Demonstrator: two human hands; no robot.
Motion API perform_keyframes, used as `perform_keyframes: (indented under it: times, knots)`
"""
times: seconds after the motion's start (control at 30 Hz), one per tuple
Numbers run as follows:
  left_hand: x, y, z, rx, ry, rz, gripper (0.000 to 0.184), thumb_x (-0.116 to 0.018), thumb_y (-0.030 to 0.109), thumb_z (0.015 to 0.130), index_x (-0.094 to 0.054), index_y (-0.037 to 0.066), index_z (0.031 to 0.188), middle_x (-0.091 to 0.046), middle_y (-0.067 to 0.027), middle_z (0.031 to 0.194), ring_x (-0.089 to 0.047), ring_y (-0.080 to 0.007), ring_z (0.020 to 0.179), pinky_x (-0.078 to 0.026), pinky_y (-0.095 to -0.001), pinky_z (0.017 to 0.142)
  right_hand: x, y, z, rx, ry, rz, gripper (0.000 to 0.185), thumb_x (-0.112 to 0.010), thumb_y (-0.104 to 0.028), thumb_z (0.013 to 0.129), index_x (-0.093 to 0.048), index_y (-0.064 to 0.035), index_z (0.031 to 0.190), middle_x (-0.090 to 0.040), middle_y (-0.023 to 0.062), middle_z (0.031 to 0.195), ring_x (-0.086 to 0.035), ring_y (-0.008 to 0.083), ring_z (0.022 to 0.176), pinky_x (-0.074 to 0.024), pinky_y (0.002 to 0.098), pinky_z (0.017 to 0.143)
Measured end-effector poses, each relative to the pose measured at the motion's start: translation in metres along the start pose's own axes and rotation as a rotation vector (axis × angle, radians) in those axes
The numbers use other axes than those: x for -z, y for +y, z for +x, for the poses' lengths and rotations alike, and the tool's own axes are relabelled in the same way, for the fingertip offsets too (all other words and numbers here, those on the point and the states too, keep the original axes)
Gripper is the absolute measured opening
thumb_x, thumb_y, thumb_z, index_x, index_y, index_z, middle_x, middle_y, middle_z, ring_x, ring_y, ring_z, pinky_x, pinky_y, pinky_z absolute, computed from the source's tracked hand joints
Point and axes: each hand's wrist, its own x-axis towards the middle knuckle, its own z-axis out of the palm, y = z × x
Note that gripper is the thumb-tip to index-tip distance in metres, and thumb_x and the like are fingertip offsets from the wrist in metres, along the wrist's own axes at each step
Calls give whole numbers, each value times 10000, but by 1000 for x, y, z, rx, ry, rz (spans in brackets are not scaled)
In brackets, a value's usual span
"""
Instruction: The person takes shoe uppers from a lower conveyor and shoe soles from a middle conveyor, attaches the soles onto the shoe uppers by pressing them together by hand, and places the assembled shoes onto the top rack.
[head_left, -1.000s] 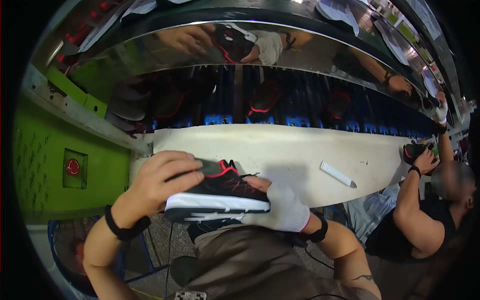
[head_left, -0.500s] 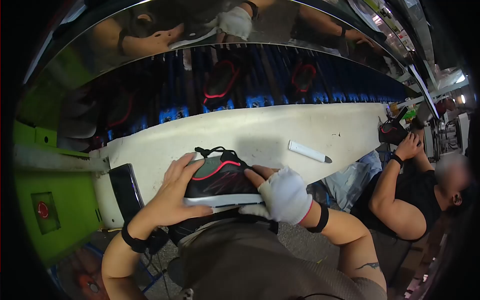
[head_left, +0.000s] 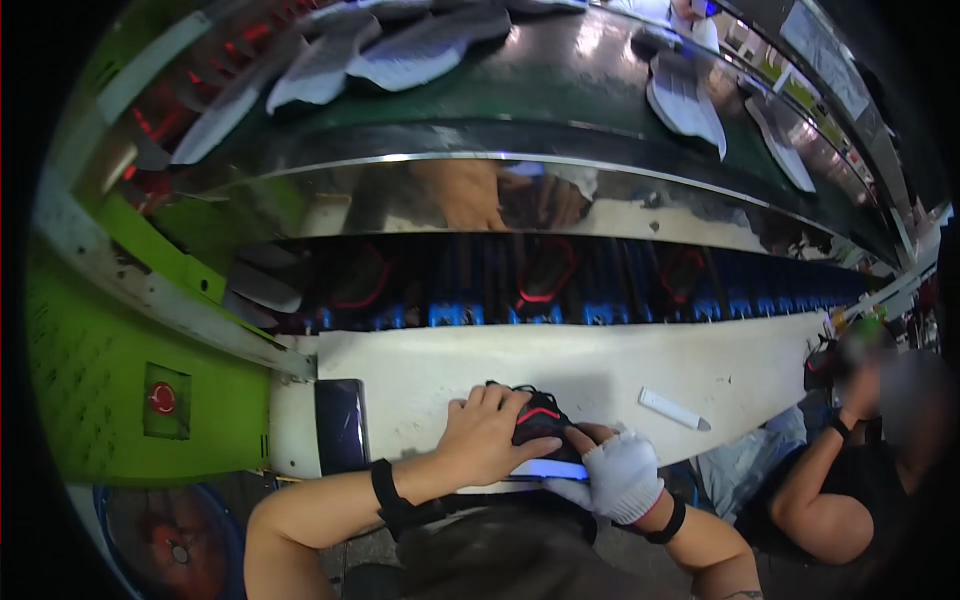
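Note:
A black shoe (head_left: 538,428) with a red line on its upper and a pale sole sits at the near edge of the white table (head_left: 420,350). My left hand (head_left: 487,432), bare, grips it from the left side, fingers over the top and thumb along its near side. On the other end, my right hand (head_left: 622,476) in a white glove with bare fingertips holds the shoe near the sole. Black laces show at the far side. Part of the upper is hidden under my fingers.
A dark phone (head_left: 341,425) and a white marker-like stick (head_left: 673,408) lie on the table. Behind run blue rollers (head_left: 455,306) bearing dark shoes; above, a green belt (head_left: 570,85) carries pale insoles (head_left: 688,100). A co-worker (head_left: 850,470) sits at right.
My view has tilted up, bringing the upper belt with insoles into sight. My left hand has shifted farther over the shoe's upper; both hands keep hold of it.

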Motion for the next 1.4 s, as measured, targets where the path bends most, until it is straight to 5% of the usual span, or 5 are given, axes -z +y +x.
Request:
perform_keyframes:
  times: [0.53, 0.87, 1.1, 1.2, 1.4]
  knots:
    - [88, 21, 1, -412, 491, -1229, 424, -672, 317, 1048, -604, -18, 1299, -664, -130, 1282, -623, -206, 1203, -495, -357, 1029, 109, 16, -26, 110, 876, 312, 717, -1027, -364, 596, -611, -57, 1094, -703, 117, 906, -694, 245, 811, -551, 361, 756]
    - [-25, -48, -33, -286, 797, -249, 502, -854, 162, 765, -622, 8, 1183, -594, -212, 1195, -608, -399, 1105, -516, -462, 965, 365, 8, 150, 534, 1620, -679, 650, -1008, -296, 646, -683, -68, 1160, -725, 156, 1046, -701, 306, 944, -576, 420, 874]
    - [12, -31, -60, -286, 782, -341, 392, -716, 201, 890, -624, 62, 1245, -555, -251, 1359, -559, -411, 1255, -490, -559, 1023, 367, 19, 314, -237, 809, -665, 994, -525, -755, 963, -375, -11, 1605, -528, 338, 1503, -489, 483, 1435, -450, 505, 1133]
    - [30, -77, -53, -166, 884, -248, 562, -841, 103, 744, -586, 11, 1235, -584, -202, 1182, -600, -369, 1060, -514, -431, 914, 312, -4, 342, 335, 1432, -821, 759, -758, -500, 916, -550, 9, 1440, -609, 311, 1403, -617, 468, 1262, -423, 512, 1140]
    - [165, -130, 58, 446, 424, 24, 426, -787, 254, 853, -646, -7, 1158, -623, -293, 1198, -596, -430, 1163, -503, -520, 885, 167, -129, 369, 557, 603, -202, 444, -744, -381, 934, -712, -61, 1240, -743, 224, 1145, -712, 407, 1056, -565, 508, 931]
